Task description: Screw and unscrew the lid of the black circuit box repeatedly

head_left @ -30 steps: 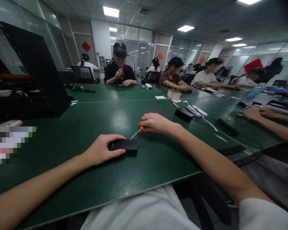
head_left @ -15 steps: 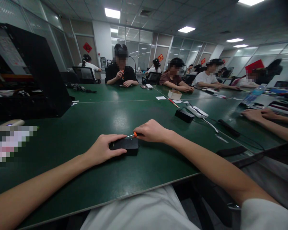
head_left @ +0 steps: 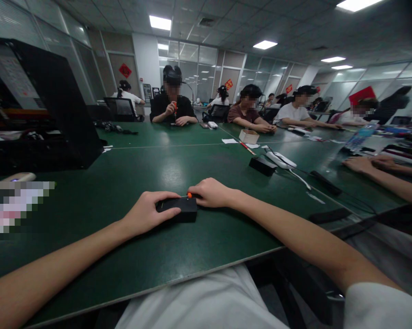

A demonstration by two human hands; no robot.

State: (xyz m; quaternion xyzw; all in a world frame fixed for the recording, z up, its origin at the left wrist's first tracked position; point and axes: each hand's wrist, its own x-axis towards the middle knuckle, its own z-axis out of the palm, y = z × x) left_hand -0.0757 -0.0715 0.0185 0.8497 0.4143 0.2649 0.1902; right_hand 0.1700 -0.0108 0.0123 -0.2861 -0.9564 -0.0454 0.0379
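- Pinching box (head_left: 188, 214) flat on surface (head_left: 151, 262) between fingers (head_left: 165, 195) of left hand (head_left: 143, 211); best braced firmly.
- Pinching screwdriver (head_left: 189, 195) between fingers of right hand (head_left: 211, 192); best steered lightly.

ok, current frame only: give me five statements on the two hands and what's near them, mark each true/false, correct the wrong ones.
1. The left hand grips a black box. True.
2. The black box is held high in the air. False: it rests on the green table.
3. The right hand holds an orange-handled tool. True.
4. A second black box lies near a white device with a cord. True.
5. The second black box touches the right hand. False: it lies apart, farther off and to the right.
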